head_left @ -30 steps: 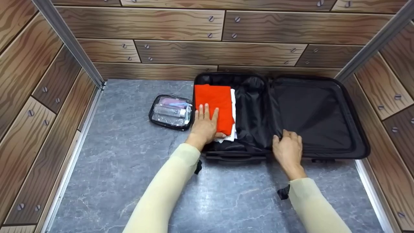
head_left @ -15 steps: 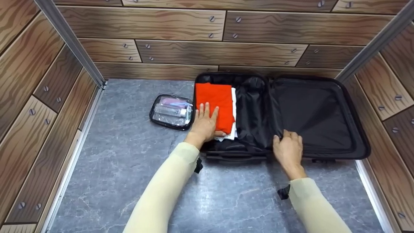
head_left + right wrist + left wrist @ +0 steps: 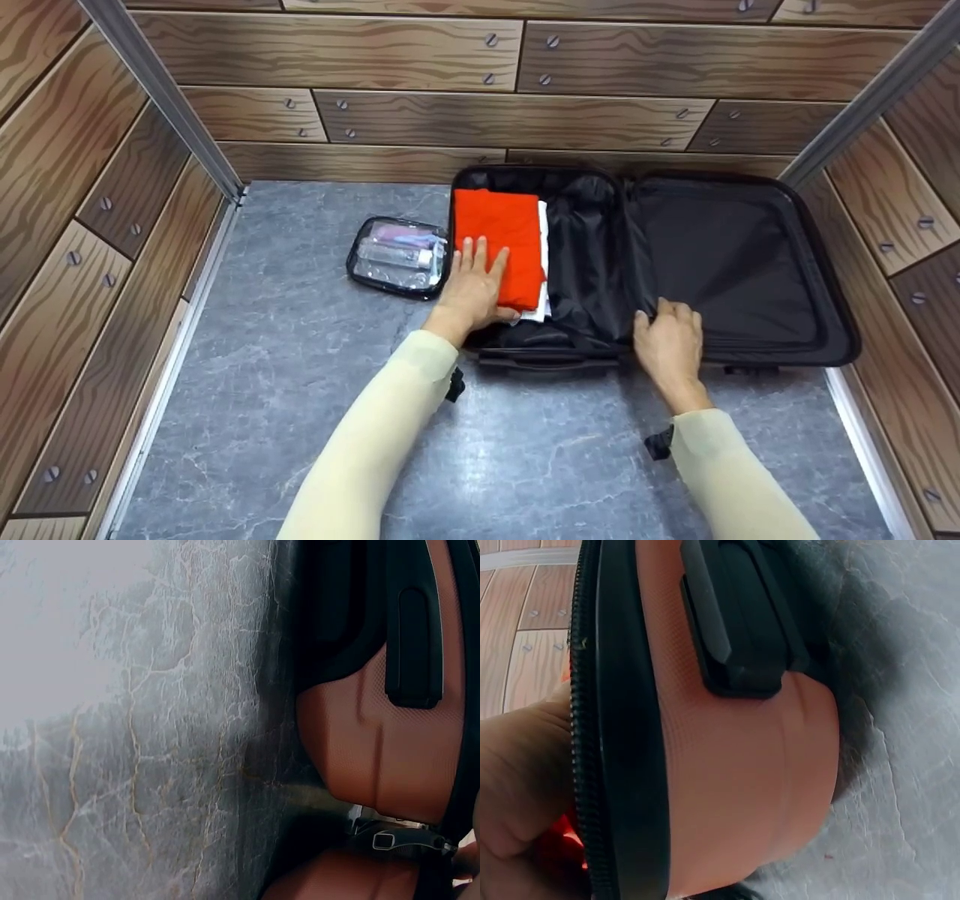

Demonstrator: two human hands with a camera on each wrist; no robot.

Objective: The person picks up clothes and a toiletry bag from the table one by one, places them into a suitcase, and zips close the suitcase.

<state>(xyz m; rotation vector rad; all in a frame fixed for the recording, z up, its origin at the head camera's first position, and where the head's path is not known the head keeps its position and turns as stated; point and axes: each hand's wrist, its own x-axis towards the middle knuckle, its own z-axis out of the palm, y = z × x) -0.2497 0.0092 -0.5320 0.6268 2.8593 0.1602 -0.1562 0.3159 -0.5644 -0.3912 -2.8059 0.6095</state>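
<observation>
An open black-lined suitcase lies on the floor, its lid folded out to the right. In its left half sits a folded red garment on top of white cloth. My left hand rests on the garment's near left part, fingers straight and spread, thumb along its front edge. My right hand grips the suitcase's front edge beside the hinge, fingers bent over the rim. The left wrist view shows the suitcase's copper-coloured shell and zip; part of the left hand is behind that edge.
A clear toiletry pouch with black trim lies against the suitcase's left side, bottle and small items inside. Wood-patterned panels enclose the grey marbled floor at the back and both sides. The right wrist view shows a small buckled strap between the halves.
Both hands keep their places on the garment and the suitcase edge. The head view has shifted very slightly.
</observation>
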